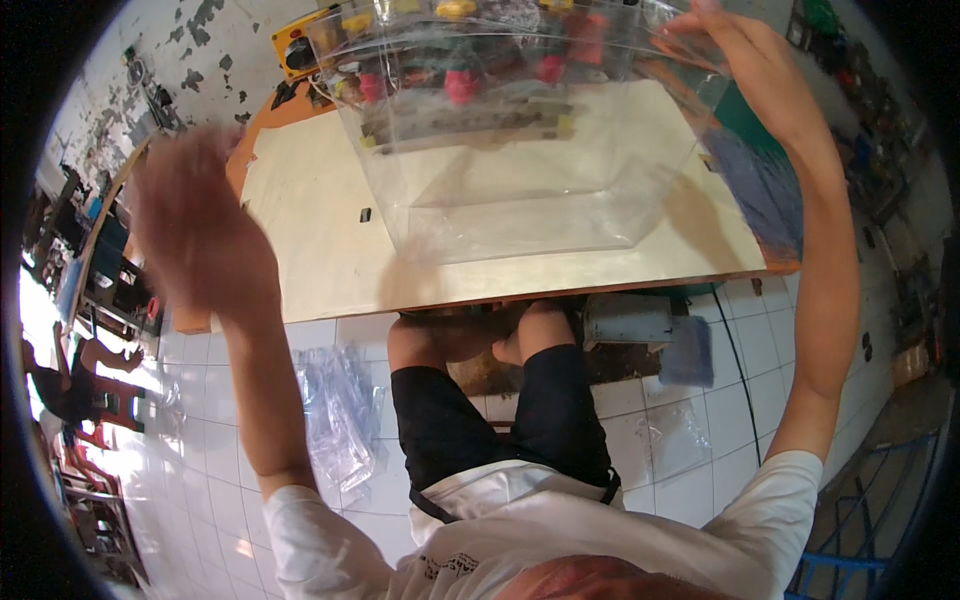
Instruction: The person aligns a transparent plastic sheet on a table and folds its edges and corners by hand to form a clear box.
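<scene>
A large clear plastic bag (pixel 520 222) stands opened out over the table, its bottom resting near the front edge. At the upper right my right hand (pixel 735 40) grips the bag's top rim, with its fingertips partly cut off by the picture's edge. My left hand (pixel 195 225) is raised at the left, apart from the bag and smeared by motion, so its fingers cannot be made out. Through the plastic show a machine's pink-red knobs (pixel 461 86) and a dark metal bar (pixel 470 128) lying across the table.
Cream sheeting covers the table (pixel 310 205), with a small black piece (pixel 365 215) on it. A yellow box with a black dial (pixel 297 52) stands at the back left. Bluish plastic sheets (pixel 750 185) lie at the right end. Folded clear plastic (pixel 338 415) lies on the tiled floor.
</scene>
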